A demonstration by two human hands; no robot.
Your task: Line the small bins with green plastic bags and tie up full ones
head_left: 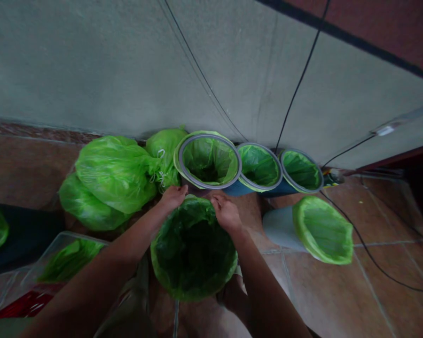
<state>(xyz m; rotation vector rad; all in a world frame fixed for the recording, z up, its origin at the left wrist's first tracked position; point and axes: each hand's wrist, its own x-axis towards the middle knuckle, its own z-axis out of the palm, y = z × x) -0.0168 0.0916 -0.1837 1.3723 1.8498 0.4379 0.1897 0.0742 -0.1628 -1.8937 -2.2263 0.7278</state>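
Note:
A trash bin lined with a green garbage bag (193,291) stands before me, its dark inside facing up. At its far rim, my left hand (174,197) pinches the bag's edge. My right hand (227,212) has its fingers closed on the same edge, a little to the right. The bag's folded edge hangs over the rim all round, hiding the bin's outer wall. Just beyond my hands is another lined bin (188,184) with a grey ring around its mouth.
Two more ringed bins (261,188) (299,188) line the wall (127,70). A lined bin (280,227) lies tilted at right, near a black cable (366,253). Full green bags (116,173) sit at left. Nearer are a clear box (61,244) of green bags and a dark bin (28,230).

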